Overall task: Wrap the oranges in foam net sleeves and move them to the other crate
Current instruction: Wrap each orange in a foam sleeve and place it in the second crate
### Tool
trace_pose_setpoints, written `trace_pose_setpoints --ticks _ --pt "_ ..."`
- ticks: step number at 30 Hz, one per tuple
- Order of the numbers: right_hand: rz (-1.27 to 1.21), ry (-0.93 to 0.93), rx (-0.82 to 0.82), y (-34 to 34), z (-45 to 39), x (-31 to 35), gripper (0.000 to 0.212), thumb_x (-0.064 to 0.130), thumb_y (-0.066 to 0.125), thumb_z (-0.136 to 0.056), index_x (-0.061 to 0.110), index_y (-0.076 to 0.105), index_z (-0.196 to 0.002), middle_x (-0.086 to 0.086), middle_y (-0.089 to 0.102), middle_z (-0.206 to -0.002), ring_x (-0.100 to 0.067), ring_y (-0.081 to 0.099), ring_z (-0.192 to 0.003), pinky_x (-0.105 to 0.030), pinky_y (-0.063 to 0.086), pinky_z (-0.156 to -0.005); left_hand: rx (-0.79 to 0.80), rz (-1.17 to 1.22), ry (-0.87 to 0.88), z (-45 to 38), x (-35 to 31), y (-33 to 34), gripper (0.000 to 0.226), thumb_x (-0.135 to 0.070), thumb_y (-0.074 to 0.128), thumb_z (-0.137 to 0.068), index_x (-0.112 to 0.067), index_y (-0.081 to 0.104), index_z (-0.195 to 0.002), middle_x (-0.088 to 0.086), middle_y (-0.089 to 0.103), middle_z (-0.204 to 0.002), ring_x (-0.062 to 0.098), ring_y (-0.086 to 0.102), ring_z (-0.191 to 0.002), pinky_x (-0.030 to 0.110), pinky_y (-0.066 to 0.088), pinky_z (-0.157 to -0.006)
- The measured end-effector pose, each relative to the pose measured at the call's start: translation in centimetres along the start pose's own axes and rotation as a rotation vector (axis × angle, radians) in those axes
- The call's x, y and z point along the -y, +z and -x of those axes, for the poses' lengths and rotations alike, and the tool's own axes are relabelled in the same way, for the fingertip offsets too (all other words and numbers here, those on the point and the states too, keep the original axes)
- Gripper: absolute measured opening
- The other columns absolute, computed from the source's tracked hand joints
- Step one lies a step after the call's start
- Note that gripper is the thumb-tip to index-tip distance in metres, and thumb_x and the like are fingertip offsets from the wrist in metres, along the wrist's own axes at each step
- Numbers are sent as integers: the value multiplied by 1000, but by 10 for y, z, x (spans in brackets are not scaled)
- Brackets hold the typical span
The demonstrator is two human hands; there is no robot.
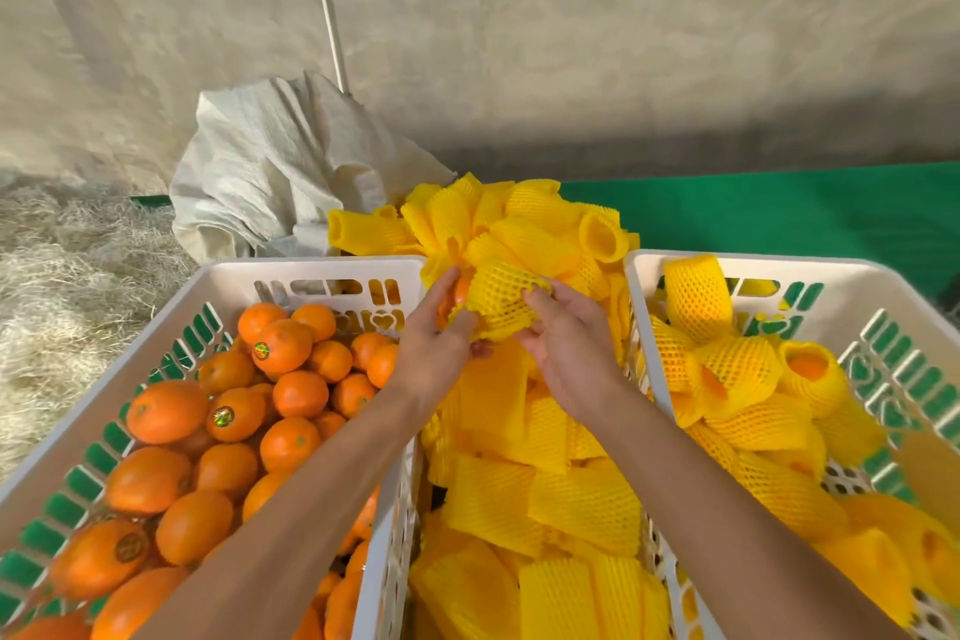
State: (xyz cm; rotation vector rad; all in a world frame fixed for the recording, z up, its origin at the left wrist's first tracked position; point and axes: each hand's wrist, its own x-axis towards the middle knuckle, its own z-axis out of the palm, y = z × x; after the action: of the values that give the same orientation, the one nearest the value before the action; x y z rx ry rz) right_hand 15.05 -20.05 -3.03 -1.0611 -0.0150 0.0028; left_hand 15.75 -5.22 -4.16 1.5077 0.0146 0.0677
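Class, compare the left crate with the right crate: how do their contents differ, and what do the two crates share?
The left crate holds bare oranges, some with stickers; the right crate holds oranges already in yellow foam sleeves. The left crate looks heaped full; the right crate shows bare floor at its near side. Both are white slotted plastic crates.

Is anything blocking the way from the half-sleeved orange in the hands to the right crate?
Nothing visible. The orange in its yellow foam net sleeve sits above the loose sleeve pile; the white slotted plastic right crate is open-topped.
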Motion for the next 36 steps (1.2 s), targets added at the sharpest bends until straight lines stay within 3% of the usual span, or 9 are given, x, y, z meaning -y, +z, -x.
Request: trace_pose_setpoints --ticks 3,8,10,16,22,26,29,32,36 --pt "-265 212 -25 4 -1 7 18 3 57 -99 2 67 -114 -15 74 -112 -22 74 -93 -33 62 -73 -6 113 -86 2 -4 4 37 -7 41 -109 -25 62 -134 17 71 -109 34 67 -83 34 58 -58" --pt "-213 335 -52 2 -4 15 24 17 62 -96 6 67 -117 -11 72 -113 -21 68 -92 -30 56 -71 82 301 -324 0 -16 4 31 -6 33 -101 -7 57 -122 15 70 -76 27 65 -55 26 49 -47" --pt "-221 349 -63 2 -5 18 21 20 64 -95 9 69 -112 -10 74 -107 -21 69 -91 -29 58 -70 166 358 -396 2 -18 2 31 -12 32 -103 -2 53 -124 20 69 -83 27 66 -61 27 54 -50" --pt "-214 389 -62 3 -4 13 27 26 68 -93 11 71 -114 -13 76 -114 -26 73 -102 -36 61 -79 349 501 -467 5 -20 -7 39 -30 40 -107 -17 58 -139 17 62 -143 39 61 -121 51 62 -85" --pt "-195 269 -93 -6 -10 11 32 23 67 -92 11 68 -122 -8 73 -120 -25 70 -108 -37 59 -82 382 600 -518 8 -19 -4 46 -33 48 -107 -14 50 -148 20 55 -149 46 61 -123 55 61 -85" --pt "-77 282 -301 -19 -12 12 10 29 60 -88 19 62 -90 -8 64 -97 -23 60 -88 -31 47 -67 448 585 -575 13 -20 5 50 -37 46 -106 -10 49 -149 20 62 -137 35 71 -95 43 63 -75" --pt "-93 463 -280 -25 -9 15 31 45 56 -91 17 65 -81 -6 69 -80 -22 66 -69 -25 48 -56 510 588 -585 16 -20 12 48 -40 47 -104 -11 54 -142 19 69 -122 31 73 -85 41 63 -74" --pt "-35 643 -189 -24 -5 12 46 55 56 -92 13 72 -91 -6 76 -81 -22 70 -69 -22 50 -48 485 670 -578 15 -20 11 46 -39 50 -101 -14 56 -140 18 67 -129 32 72 -97 40 63 -72" --pt "248 520 -189 -15 -9 3 46 55 45 -100 19 69 -114 -7 76 -101 -24 72 -84 -30 53 -65 389 683 -537 14 -17 12 49 -41 53 -102 -15 55 -143 17 62 -139 31 63 -114 34 61 -71"
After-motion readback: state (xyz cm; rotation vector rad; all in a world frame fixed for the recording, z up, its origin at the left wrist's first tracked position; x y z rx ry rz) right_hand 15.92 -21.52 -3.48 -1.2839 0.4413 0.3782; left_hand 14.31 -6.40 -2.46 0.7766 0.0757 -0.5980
